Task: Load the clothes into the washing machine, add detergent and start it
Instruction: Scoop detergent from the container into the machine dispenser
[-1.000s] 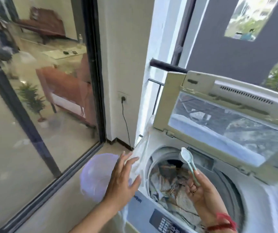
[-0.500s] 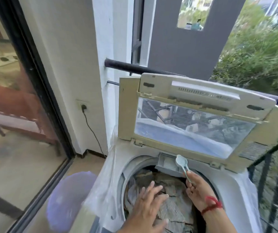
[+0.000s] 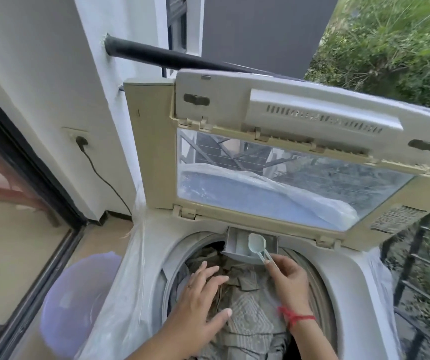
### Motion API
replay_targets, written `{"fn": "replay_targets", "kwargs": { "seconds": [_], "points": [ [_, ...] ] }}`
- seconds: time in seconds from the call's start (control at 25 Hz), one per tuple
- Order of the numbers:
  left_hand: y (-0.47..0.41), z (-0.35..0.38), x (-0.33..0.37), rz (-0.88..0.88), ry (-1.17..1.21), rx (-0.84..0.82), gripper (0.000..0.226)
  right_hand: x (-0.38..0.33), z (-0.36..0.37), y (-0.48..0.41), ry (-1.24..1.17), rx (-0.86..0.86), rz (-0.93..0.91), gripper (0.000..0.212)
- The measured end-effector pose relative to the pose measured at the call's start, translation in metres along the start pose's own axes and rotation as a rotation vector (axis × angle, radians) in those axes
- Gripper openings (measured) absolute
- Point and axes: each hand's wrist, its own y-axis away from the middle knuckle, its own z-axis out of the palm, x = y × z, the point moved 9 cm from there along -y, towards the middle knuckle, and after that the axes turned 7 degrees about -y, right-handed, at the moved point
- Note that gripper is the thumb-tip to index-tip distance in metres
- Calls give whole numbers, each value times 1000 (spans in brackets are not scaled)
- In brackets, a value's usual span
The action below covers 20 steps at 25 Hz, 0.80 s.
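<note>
Clothes [image 3: 247, 307] fill the drum of the top-loading washing machine [image 3: 343, 287], whose lid [image 3: 273, 141] stands raised at the back. All positions below are given relative to the drum opening.

At the rear rim of the opening sits the detergent compartment [image 3: 237, 245], an open pale tray. The right hand [image 3: 289, 279], reaching from the front over the drum, pinches the handle of a pale blue scoop [image 3: 256, 242] between closed fingertips; the scoop's bowl hangs just over the tray. Whether the bowl holds powder cannot be told, nor whether any lies in the tray. The left hand [image 3: 200, 302] is spread flat with fingers open, holding nothing, palm down on or just over the clothes at the front left of the opening; contact cannot be confirmed.

Left of the drum, outside the machine, stands a lilac basin [image 3: 78, 307]; no contents can be made out in it. Clear plastic sheeting [image 3: 130, 294] drapes the machine's left flank.

Likely faults: the tray is narrow, so a tilted or hurried tip would probably drop detergent onto the clothes or the drum rim. The thin handle, held only at its end, could twist in the pinch. Fabric riding high near the rear rim might snag beneath the tray.
</note>
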Motion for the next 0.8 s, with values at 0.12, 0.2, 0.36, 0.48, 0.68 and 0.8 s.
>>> {"fn": "replay_targets", "kwargs": {
  "seconds": [0.12, 0.2, 0.36, 0.48, 0.68, 0.8],
  "points": [
    [-7, 5, -9, -28, -7, -5, 58, -28, 4, 6, 377, 45, -352, 13],
    [-11, 6, -13, -42, -12, -5, 60, -37, 9, 9, 554, 37, -499, 18],
    [-14, 4, -15, -52, 6, 6, 63, -44, 12, 13, 662, 24, -643, 19],
    [-13, 3, -15, -64, 24, -3, 63, -56, 11, 22, 675, 52, -758, 11],
    [-10, 8, -16, -71, -18, -21, 63, -60, 17, 36, 868, 57, -932, 26],
    [-12, 12, -13, -62, -97, -50, 64, -63, 15, 39, 873, 82, -946, 26]
  ]
}}
